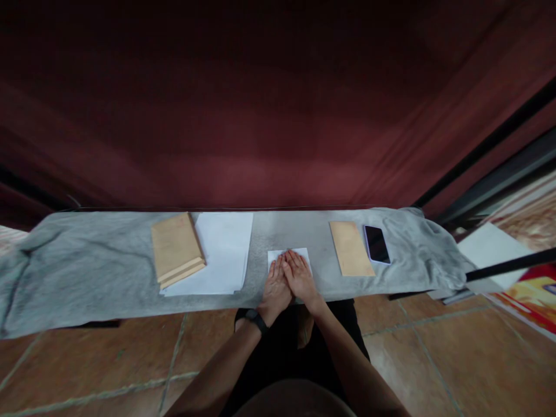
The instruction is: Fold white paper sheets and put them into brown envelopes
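Note:
A small piece of white paper (273, 255), perhaps folded, lies on the grey cloth in front of me. My left hand (277, 285) rests flat on its left part, fingers stretched forward. Beside it, my right hand (300, 277) presses flat on the paper, its inner edge touching or slightly overlapping the left hand. Most of the paper is hidden under both hands. To the left lies a stack of larger white sheets (226, 249), partly covered by two stacks of brown envelopes (176, 246). A single brown envelope (351, 248) lies to the right.
A phone (377, 244) with a dark screen lies right of the single envelope. Grey cloth (99, 260) covers the narrow table. A dark red surface (278, 174) rises behind it. Black bars (512, 265) and printed boxes (534, 295) stand at the right end.

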Tool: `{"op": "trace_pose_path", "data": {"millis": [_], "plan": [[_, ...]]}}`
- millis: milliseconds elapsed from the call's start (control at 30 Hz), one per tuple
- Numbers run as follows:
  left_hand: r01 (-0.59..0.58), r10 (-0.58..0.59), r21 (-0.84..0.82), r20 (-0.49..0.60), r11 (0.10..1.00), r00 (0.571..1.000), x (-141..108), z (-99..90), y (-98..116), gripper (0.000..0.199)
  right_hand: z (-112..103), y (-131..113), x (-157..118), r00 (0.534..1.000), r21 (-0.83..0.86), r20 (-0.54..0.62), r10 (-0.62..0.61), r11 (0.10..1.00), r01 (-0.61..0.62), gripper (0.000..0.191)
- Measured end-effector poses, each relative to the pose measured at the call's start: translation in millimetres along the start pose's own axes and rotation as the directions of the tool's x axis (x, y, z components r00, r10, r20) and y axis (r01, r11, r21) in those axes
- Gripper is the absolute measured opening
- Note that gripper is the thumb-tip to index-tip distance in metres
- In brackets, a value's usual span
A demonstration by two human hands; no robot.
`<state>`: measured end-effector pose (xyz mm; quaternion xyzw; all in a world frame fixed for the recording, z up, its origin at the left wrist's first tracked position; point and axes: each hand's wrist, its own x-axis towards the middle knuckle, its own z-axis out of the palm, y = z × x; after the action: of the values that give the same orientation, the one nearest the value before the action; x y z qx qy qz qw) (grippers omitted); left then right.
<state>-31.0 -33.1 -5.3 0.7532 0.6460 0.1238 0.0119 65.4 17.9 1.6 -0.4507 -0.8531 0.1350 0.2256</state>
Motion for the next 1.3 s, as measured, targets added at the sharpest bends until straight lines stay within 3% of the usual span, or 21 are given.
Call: {"op": "trace_pose_path", "data": {"millis": [333,600,933,1133,1300], "plan": [[0.056,-0.055,0.007,-0.071,0.998,0.996,-10,-4.8,-12,0.061,-6,26,-15,0.998,-0.221,0.016,-0.059,0.973,0.061,0.054],[0.105,-0.102,0.025,-0.094,0.994,0.990,-31,-13.2,-26,0.082,0,39,-23,0.998,-0.248,-0.044,-0.039,0.968,0.026,0.060],[0.141,-0.138,0.057,-0.056,0.988,0.989,-41,-20.3,-31,0.089,-5,46,-37,0.996,-0.291,-0.088,-0.027,0.957,0.001,0.063],[0.157,-0.150,0.053,-0.113,0.986,0.982,-33,-20.7,-26,0.082,-3,47,-38,0.991,-0.303,-0.128,-0.045,0.953,0.004,0.061],[0.051,-0.048,0.022,-0.118,0.998,0.992,-10,-11.8,-16,0.066,1,51,-39,0.986,-0.315,-0.149,-0.072,0.949,0.022,0.060]]}}
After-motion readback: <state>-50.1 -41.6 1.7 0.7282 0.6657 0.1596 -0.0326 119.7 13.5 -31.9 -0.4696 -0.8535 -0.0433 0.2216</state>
